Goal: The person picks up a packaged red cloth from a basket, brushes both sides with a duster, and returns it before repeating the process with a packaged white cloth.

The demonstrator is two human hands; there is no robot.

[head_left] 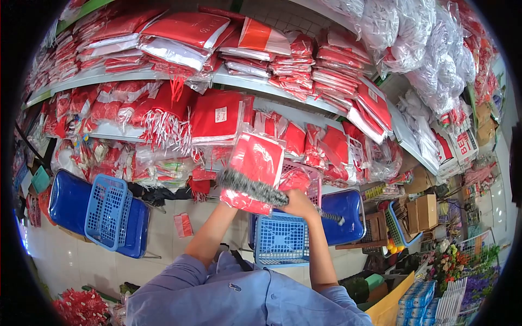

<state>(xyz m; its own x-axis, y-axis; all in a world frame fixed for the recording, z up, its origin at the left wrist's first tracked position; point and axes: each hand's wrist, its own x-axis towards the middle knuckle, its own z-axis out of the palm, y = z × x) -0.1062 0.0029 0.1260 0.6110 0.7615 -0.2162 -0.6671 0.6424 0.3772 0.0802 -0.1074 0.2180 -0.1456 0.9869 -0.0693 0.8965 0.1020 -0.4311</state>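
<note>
The left hand (229,208) is at the lower edge of a red packet (260,157) in clear plastic, which is tilted in front of the shelves. Most of this hand is hidden behind the packet, so I cannot tell how its fingers are placed. The right hand (299,204) has its fingers closed around the handle (331,217) of a fluffy grey duster (247,186). The duster's head lies across the lower part of the packet, and the end of the handle sticks out to the right of the hand.

Behind the packet, a pink basket (312,187) is partly visible. Below the hands is a light blue basket (281,262), with a dark blue seat (350,216) at its right. Another blue basket (109,212) rests on a blue surface (136,231) at the left. A small red packet (183,225) lies on the tiled floor (209,211) between the two blue baskets.

The upper shelf (247,80) bears stacks of red and white packets (187,30). Clear bags (435,49) of white items hang at the upper right. An open cardboard box (422,213) stands at the right.
</note>
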